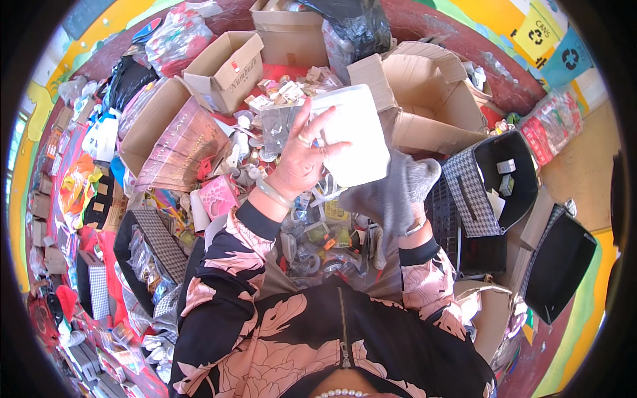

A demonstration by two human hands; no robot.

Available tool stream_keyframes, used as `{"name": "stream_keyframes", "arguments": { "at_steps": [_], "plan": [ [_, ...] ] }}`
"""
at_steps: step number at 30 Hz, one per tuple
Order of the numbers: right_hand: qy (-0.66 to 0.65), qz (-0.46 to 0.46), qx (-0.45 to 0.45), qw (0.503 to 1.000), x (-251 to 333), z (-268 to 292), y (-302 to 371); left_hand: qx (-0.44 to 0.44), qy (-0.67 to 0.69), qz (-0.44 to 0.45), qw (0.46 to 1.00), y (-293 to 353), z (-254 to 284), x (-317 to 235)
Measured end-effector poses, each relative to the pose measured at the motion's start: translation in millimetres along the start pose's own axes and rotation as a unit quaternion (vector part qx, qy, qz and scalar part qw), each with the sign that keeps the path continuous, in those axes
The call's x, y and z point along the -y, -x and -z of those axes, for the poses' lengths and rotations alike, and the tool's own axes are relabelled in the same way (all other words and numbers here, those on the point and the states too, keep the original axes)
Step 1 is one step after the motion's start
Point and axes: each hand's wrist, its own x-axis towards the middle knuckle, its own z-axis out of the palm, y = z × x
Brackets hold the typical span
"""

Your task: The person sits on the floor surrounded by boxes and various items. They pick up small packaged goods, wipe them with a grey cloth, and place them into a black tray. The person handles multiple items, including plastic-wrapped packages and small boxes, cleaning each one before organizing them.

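Note:
In front of me a white, partly see-through plastic box [358, 136] is held up at a tilt. My left hand [298, 159] has its fingers and thumb spread across the box and grips it. A bracelet and a ring show on this hand. Close to the box's lower right corner, a grey cloth [385, 192] covers most of my right hand [419, 189]. Its fingers are hidden, and the cloth hangs bunched from it. Beneath both hands lies a heap of small mixed items [325, 239], among them clear plastic pieces and packets.
Open cardboard boxes stand ahead, one large at right [431, 86] and one smaller at left [225, 73]. Checked fabric bins [488, 182] line the right side; another [156, 245] is at left. A black plastic crate [474, 252] stands by my right arm. Bags and loose goods crowd the left.

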Motion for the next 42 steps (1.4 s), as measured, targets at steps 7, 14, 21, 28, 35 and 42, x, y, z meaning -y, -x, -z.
{"name": "stream_keyframes", "arguments": {
  "at_steps": [7,14,21,28,35,42],
  "plan": [
    [-0.567,-0.153,0.013,0.81,-23.4,-0.6,12.1,0.013,0.007,-0.008,1.0,2.6,-14.1,-12.9],
    [-0.45,-0.146,-0.029,0.881,9.9,5.8,11.0,-0.121,0.335,0.3,0.885,4.3,-25.9,-10.6],
    [-0.409,-0.156,-0.021,0.899,16.5,-2.4,11.8,-0.048,0.515,0.424,0.744,10.9,-31.9,-13.0],
    [-0.523,-0.175,-0.002,0.834,1.3,-9.1,14.8,-0.013,0.508,0.417,0.754,14.7,-21.6,-11.1],
    [-0.518,-0.152,0.03,0.841,-7.7,-11.0,15.2,-0.033,0.509,0.423,0.749,12.6,-18.2,-11.7],
    [-0.424,-0.161,0.015,0.891,8.1,-11.1,14.0,-0.062,0.539,0.451,0.709,8.9,-19.9,-12.9]
  ]
}}
